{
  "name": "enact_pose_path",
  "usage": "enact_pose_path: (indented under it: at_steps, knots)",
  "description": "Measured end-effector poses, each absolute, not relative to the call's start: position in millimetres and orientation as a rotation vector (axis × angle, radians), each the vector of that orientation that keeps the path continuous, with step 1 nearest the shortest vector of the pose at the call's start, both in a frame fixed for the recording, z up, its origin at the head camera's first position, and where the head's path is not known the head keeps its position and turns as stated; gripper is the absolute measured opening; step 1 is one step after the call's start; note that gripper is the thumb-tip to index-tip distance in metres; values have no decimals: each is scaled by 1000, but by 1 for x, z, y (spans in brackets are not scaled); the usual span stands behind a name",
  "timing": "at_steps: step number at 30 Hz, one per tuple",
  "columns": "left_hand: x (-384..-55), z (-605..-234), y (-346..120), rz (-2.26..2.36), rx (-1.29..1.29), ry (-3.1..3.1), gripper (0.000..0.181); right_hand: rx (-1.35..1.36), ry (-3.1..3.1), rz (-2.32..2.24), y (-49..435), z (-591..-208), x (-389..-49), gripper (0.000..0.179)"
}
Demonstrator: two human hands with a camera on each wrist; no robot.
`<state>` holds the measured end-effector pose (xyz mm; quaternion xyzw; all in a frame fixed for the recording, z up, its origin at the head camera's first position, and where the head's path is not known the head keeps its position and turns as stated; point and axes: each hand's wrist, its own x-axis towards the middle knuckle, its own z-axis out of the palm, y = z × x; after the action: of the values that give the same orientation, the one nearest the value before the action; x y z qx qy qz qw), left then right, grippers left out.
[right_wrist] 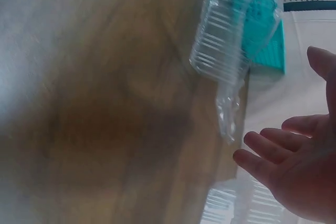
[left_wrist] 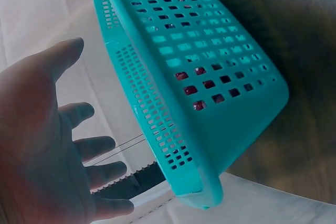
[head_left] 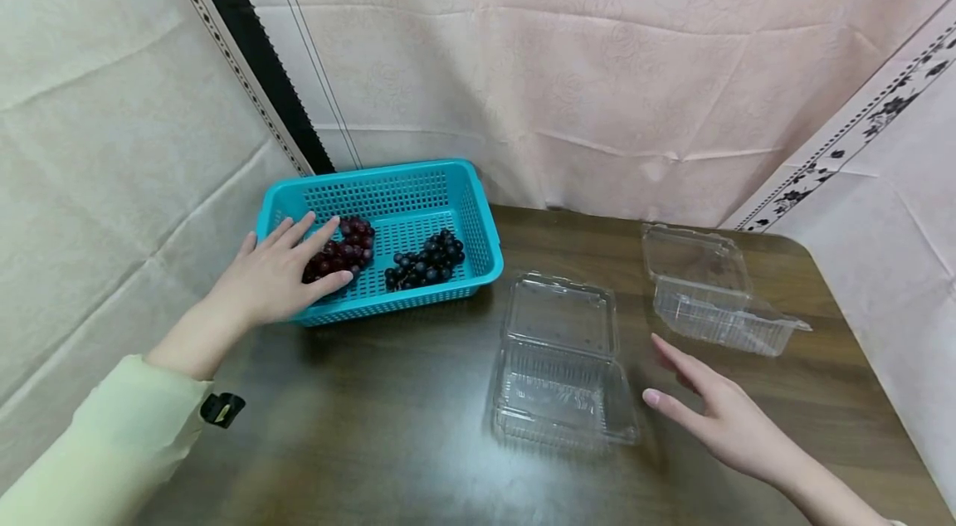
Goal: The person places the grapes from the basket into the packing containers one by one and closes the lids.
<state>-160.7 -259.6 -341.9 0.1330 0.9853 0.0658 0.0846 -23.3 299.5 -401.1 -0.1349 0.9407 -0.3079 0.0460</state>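
My left hand (head_left: 272, 277), fingers spread, hovers over the left end of a turquoise plastic basket (head_left: 478, 215), above a bunch of dark red grapes (head_left: 357, 242). In the left wrist view the hand (left_wrist: 58, 145) is apart from the basket wall (left_wrist: 231, 124) and holds nothing. A bunch of black grapes (head_left: 431, 259) lies in the basket's right half. My right hand (head_left: 728, 418) is in the air with fingers extended, right of an open clear plastic clamshell box (head_left: 556, 393). The right wrist view shows that hand (right_wrist: 294, 156) holding nothing.
A second open clear clamshell box (head_left: 717, 314) stands at the right rear of the brown wooden table (head_left: 358, 418). Pale patterned cloth (head_left: 568, 86) hangs behind and at both sides, close to the basket's back edge.
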Motion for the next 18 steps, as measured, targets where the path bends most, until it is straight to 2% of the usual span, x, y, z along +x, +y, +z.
enact_pose_path:
  at_steps: [11,18]
  knots:
    - [-178,-341,-262,220,516,2893,96,-317,2606,-1216,290,-418,-15,66]
    - [-189,-340,-266,291,545,2840,96,-242,2575,-1202,287,-425,-14,65]
